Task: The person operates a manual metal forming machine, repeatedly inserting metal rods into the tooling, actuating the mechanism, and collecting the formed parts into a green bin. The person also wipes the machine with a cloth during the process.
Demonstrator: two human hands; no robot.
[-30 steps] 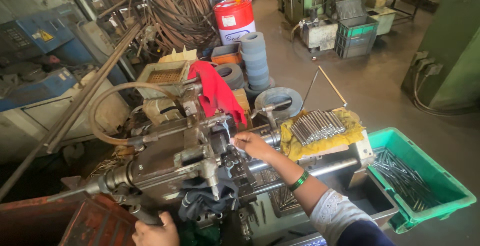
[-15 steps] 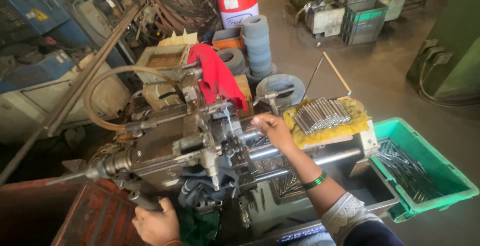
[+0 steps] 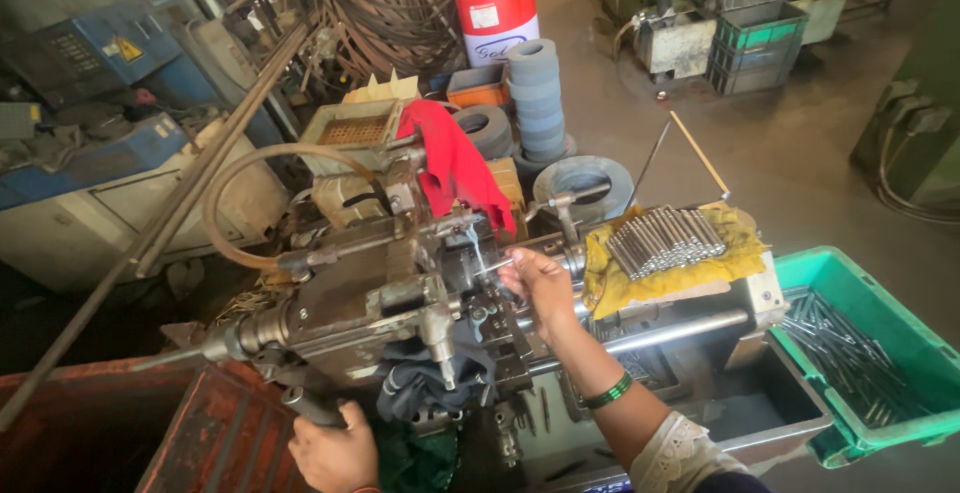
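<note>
Both hands work at the lathe-like machine [image 3: 370, 303] in the head view. Right hand [image 3: 540, 288] pinches 1 thin metal rod [image 3: 492, 268] between its fingertips, the rod pointing left into the machine's middle, just under the red cloth [image 3: 455, 163]. Left hand [image 3: 335, 453] is closed around a dark lever handle [image 3: 305, 405] low at the front. Finished rods [image 3: 668, 238] lie on a yellow cloth [image 3: 615, 278] just right of the right hand; a green crate [image 3: 900, 338] holds more.

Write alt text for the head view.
Right hand holds a thin metal rod at a greasy lathe; left hand grips its lever. Rods lie on a yellow cloth beside a green bin.
</note>
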